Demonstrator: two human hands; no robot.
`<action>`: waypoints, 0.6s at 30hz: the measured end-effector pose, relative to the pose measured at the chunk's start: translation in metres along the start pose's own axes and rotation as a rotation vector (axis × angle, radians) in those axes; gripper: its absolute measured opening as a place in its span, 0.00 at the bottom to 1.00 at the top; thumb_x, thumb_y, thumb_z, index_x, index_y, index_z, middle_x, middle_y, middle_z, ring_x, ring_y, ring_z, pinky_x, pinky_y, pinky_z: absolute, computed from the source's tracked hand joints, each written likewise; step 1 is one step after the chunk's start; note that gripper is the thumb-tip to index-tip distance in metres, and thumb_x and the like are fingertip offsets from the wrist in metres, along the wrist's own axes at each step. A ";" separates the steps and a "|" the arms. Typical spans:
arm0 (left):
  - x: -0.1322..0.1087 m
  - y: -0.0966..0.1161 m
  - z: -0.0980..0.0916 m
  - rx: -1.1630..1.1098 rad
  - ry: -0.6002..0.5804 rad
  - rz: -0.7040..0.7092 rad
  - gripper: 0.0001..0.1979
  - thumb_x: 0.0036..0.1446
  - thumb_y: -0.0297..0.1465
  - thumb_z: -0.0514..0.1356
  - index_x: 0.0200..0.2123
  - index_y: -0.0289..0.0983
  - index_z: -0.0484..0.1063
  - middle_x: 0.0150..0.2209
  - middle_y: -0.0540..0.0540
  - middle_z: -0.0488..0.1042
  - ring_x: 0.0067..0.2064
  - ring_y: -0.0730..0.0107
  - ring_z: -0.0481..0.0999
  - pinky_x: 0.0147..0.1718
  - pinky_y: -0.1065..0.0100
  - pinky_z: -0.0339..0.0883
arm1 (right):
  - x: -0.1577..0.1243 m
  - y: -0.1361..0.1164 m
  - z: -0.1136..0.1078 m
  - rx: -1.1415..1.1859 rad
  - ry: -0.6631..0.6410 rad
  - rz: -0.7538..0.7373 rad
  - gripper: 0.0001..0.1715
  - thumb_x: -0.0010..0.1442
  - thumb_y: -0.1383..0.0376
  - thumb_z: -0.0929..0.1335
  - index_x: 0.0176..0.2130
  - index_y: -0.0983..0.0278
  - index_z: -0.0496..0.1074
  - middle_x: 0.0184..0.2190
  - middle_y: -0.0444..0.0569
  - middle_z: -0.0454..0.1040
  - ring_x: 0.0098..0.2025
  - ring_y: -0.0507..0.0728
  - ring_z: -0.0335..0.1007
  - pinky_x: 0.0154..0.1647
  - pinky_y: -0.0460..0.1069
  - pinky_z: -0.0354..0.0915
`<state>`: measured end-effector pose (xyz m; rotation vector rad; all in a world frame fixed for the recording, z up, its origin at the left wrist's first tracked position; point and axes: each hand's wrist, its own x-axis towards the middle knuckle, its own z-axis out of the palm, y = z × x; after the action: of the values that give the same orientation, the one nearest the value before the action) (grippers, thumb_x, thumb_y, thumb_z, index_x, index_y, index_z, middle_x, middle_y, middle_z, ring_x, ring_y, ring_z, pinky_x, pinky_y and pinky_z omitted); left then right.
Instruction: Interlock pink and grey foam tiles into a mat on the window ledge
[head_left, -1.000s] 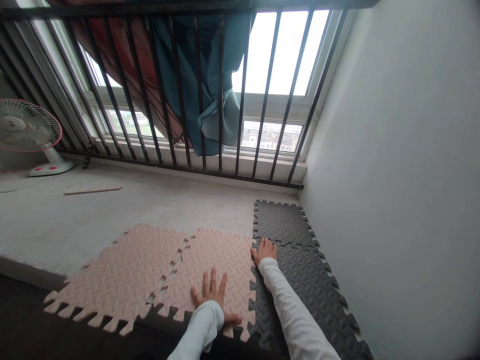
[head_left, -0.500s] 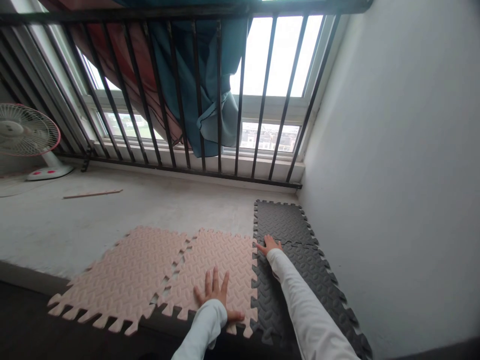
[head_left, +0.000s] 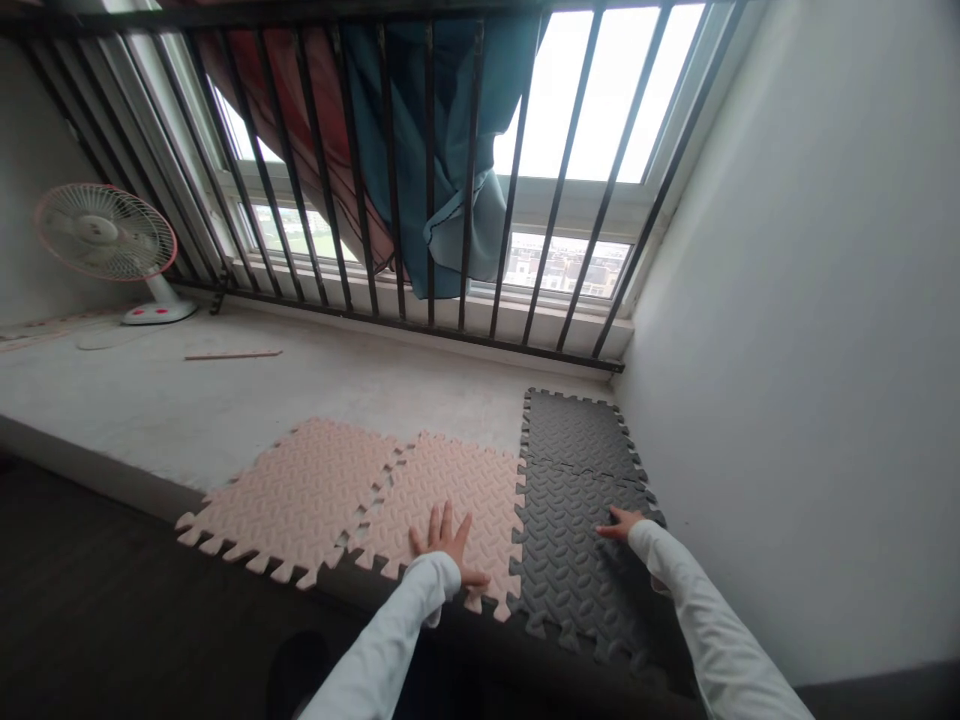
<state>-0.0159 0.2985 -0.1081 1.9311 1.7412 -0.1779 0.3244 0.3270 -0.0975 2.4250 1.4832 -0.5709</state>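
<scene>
My left hand [head_left: 445,548] lies with fingers spread on a pink foam floor tile [head_left: 480,490]. That tile's right edge meets a black foam tile [head_left: 555,540], and I cannot tell whether the teeth are fully locked. Over the black tile's right part is my right hand [head_left: 622,524], fingers apart and holding nothing; whether it touches the foam is unclear. A second black tile [head_left: 574,430] joins the first at its far side. Left of the pink tile lies another pink tile [head_left: 300,490], with small gaps along their seam. Both pink tiles overhang the ledge's front edge.
A white wall [head_left: 810,350] rises on the right. Black railings [head_left: 427,325] run along the back, before a window and hanging blue cloth [head_left: 450,180]. On the pale ledge [head_left: 112,400] stand a fan [head_left: 105,235] and a thin stick [head_left: 232,355]. The ledge drops to a dark floor.
My right hand has moved right and nearer, from the seam by the pink tile to the black tile's right side. My left hand stays on the pink tile. The camera view has shifted.
</scene>
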 end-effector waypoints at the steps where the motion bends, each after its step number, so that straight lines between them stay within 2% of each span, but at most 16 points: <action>1: -0.001 -0.006 -0.005 -0.074 0.007 0.037 0.44 0.31 0.50 0.58 0.55 0.49 0.51 0.62 0.47 0.33 0.61 0.52 0.28 0.50 0.38 0.25 | -0.005 0.002 0.004 -0.024 -0.019 -0.011 0.52 0.35 0.45 0.68 0.56 0.61 0.53 0.54 0.61 0.57 0.54 0.69 0.52 0.51 0.58 0.51; 3: -0.005 -0.029 -0.018 -0.237 0.040 0.096 0.32 0.38 0.46 0.55 0.50 0.46 0.61 0.60 0.47 0.48 0.60 0.57 0.43 0.54 0.47 0.37 | -0.015 0.003 0.009 -0.096 -0.031 -0.024 0.56 0.32 0.46 0.69 0.57 0.59 0.50 0.56 0.60 0.53 0.56 0.71 0.47 0.51 0.61 0.49; 5: -0.015 -0.066 -0.030 -0.344 0.121 0.093 0.26 0.44 0.40 0.51 0.49 0.41 0.63 0.54 0.45 0.61 0.54 0.66 0.60 0.52 0.60 0.53 | -0.023 0.001 0.010 -0.169 -0.033 -0.022 0.57 0.32 0.46 0.69 0.57 0.56 0.47 0.57 0.60 0.50 0.58 0.72 0.43 0.52 0.62 0.46; 6: -0.023 -0.088 -0.035 -0.412 0.240 0.049 0.24 0.45 0.37 0.49 0.48 0.38 0.64 0.51 0.44 0.65 0.49 0.68 0.65 0.49 0.65 0.58 | -0.027 -0.002 0.009 -0.192 -0.035 -0.017 0.56 0.33 0.47 0.69 0.58 0.56 0.46 0.57 0.59 0.50 0.58 0.72 0.42 0.52 0.62 0.46; 9: -0.055 -0.159 -0.046 -0.326 0.617 -0.166 0.19 0.44 0.34 0.50 0.40 0.36 0.69 0.42 0.44 0.70 0.41 0.68 0.70 0.43 0.69 0.63 | -0.033 -0.009 0.003 -0.226 -0.064 0.004 0.53 0.37 0.48 0.68 0.58 0.56 0.45 0.57 0.60 0.49 0.57 0.71 0.44 0.52 0.60 0.47; 11: -0.079 -0.199 -0.049 -0.257 0.737 -0.329 0.16 0.43 0.33 0.52 0.36 0.36 0.70 0.36 0.45 0.71 0.37 0.68 0.72 0.41 0.70 0.64 | -0.034 -0.012 -0.001 -0.235 -0.074 0.015 0.52 0.38 0.48 0.68 0.58 0.58 0.46 0.57 0.62 0.49 0.57 0.70 0.46 0.52 0.59 0.48; 14: -0.107 -0.234 -0.051 -0.248 0.739 -0.492 0.14 0.43 0.34 0.53 0.34 0.36 0.69 0.33 0.47 0.71 0.33 0.70 0.72 0.40 0.71 0.64 | -0.030 -0.014 0.000 -0.232 -0.070 0.028 0.53 0.37 0.48 0.68 0.58 0.59 0.46 0.56 0.63 0.50 0.56 0.70 0.48 0.51 0.59 0.50; 16: -0.113 -0.240 -0.051 -0.271 0.704 -0.526 0.14 0.42 0.34 0.54 0.34 0.36 0.69 0.33 0.47 0.71 0.32 0.71 0.72 0.39 0.72 0.64 | -0.024 -0.012 0.004 -0.225 -0.050 0.044 0.54 0.36 0.49 0.69 0.58 0.59 0.47 0.56 0.63 0.52 0.56 0.70 0.49 0.50 0.60 0.51; 18: -0.111 -0.236 -0.050 -0.310 0.661 -0.503 0.14 0.41 0.34 0.55 0.34 0.36 0.68 0.34 0.48 0.71 0.31 0.72 0.73 0.38 0.73 0.64 | -0.016 -0.009 0.010 -0.193 -0.001 0.031 0.54 0.34 0.50 0.70 0.57 0.59 0.50 0.54 0.63 0.55 0.55 0.70 0.51 0.48 0.60 0.53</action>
<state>-0.2717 0.2306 -0.0868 1.3706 2.4797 0.5868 0.3081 0.3145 -0.0998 2.2946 1.4263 -0.4018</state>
